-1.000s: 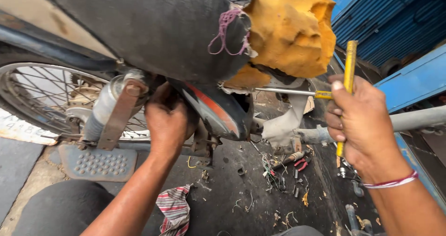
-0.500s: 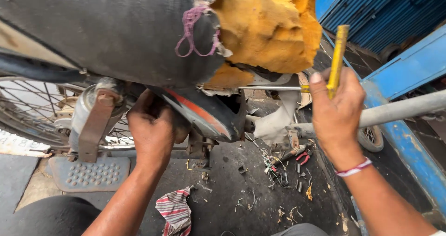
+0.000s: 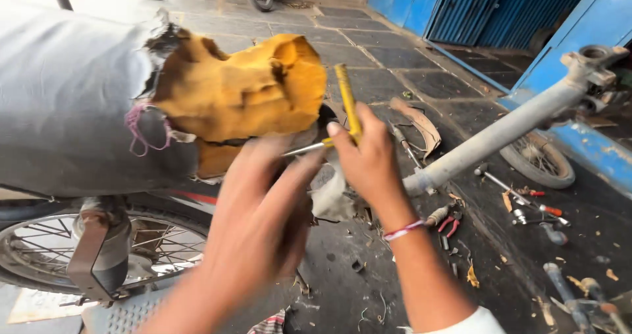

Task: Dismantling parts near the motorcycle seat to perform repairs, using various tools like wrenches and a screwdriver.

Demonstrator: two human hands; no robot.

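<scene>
head view: right hand gripped round a yellow screwdriver, shaft poking in under the torn seat, by the foam. left hand blurred, fingers spread loose, holding nothing, just beside the shaft. looks like prying at the seat's rear; next wants the left hand steadying the shaft.

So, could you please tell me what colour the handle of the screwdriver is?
Yellow: the screwdriver handle, held in the right hand, shows best in the head view.
</scene>
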